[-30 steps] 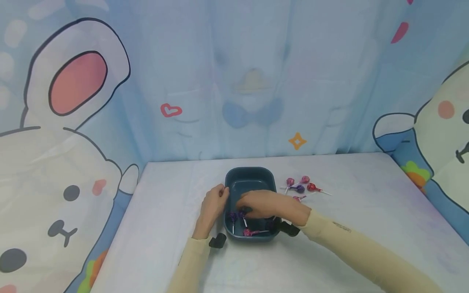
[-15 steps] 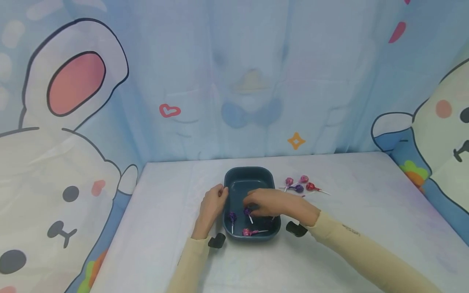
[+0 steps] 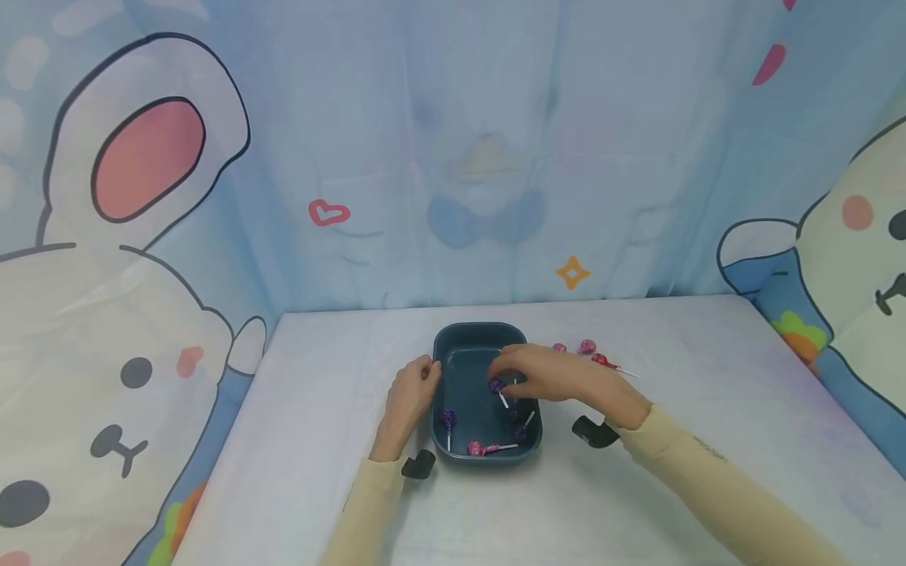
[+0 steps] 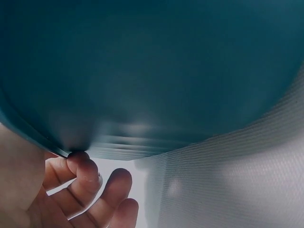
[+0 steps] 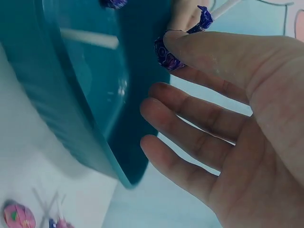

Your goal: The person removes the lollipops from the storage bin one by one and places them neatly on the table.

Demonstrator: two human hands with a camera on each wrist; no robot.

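Observation:
A dark teal plastic box (image 3: 463,377) stands on the table. My left hand (image 3: 410,393) grips its left rim; in the left wrist view the curled fingers (image 4: 85,173) meet the rim's edge. Over the box's right side, my right hand (image 3: 548,373) pinches a purple-wrapped lollipop (image 5: 166,54) between thumb and index finger, the other fingers spread. Inside the box lie a purple lollipop (image 3: 449,419) at the left, a pink lollipop (image 3: 476,449) along the near wall, and dark purple ones (image 3: 521,432) at the right, partly overlapped by the held lollipop and hand.
Right of the box, behind my right hand, a pink lollipop (image 3: 587,346) and a red lollipop (image 3: 601,359) lie on the white table (image 3: 340,354), with another pink one (image 3: 559,347) partly hidden. A blue cartoon curtain (image 3: 488,94) hangs behind the table.
My right hand has moved right and away from me with the purple lollipop, from the box's middle to its right side, uncovering lollipops there. The left hand stays on the rim.

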